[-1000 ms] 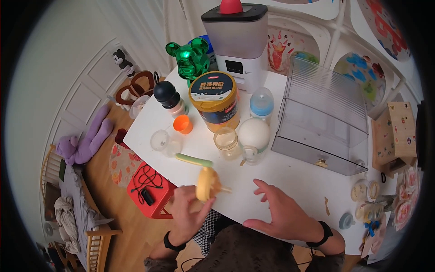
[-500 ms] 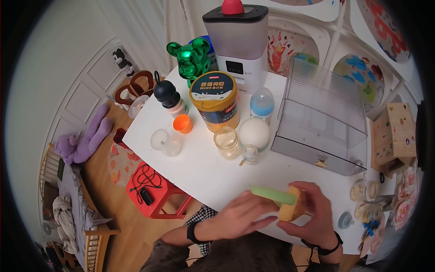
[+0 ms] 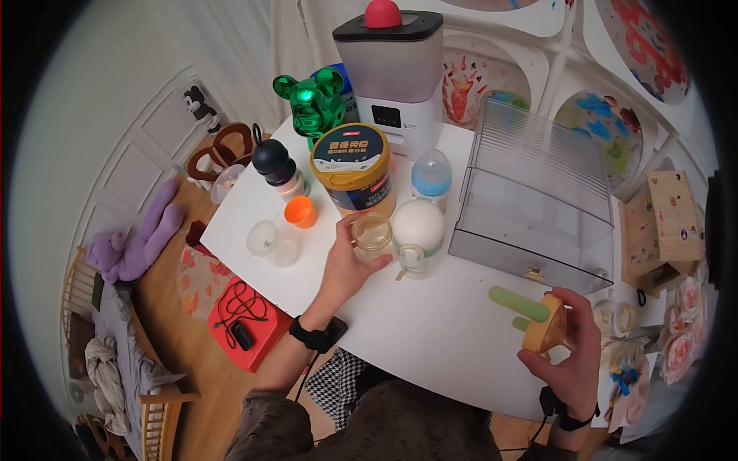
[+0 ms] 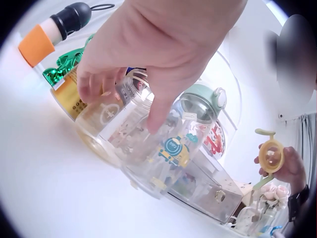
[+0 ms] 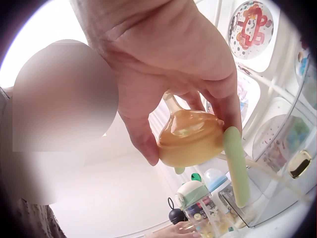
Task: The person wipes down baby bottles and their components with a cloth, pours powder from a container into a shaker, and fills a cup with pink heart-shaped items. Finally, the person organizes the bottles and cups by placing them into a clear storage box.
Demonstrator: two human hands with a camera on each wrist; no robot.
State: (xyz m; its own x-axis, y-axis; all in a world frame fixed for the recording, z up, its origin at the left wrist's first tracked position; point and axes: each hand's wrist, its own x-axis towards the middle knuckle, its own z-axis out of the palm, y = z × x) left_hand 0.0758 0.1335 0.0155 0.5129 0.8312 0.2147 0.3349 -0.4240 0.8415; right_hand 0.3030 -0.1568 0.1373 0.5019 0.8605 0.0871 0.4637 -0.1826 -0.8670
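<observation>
In the head view my left hand (image 3: 344,265) curls its fingers and thumb round an open clear jar (image 3: 373,233) on the white table. The left wrist view shows the thumb between that jar (image 4: 106,116) and a clear cup with a printed picture (image 4: 173,148). At the right, my right hand (image 3: 576,349) grips a yellow bottle top (image 3: 546,329) with green handles, raised over the table. Seen from the right wrist, thumb and fingers pinch the yellow ring (image 5: 190,148) by its sides, and one green handle (image 5: 237,168) points down.
A gold-and-black tub (image 3: 352,173) and a blue-ringed bottle (image 3: 431,177) stand behind the jar. The white-domed cup (image 3: 418,230) is beside it. Left are an orange cup (image 3: 300,212) and a clear container (image 3: 275,246). A transparent case (image 3: 530,200) stands right.
My left hand has left the yellow top and moved forward to the clear jar. The right hand has carried the top to the right. The top was in the left hand earlier.
</observation>
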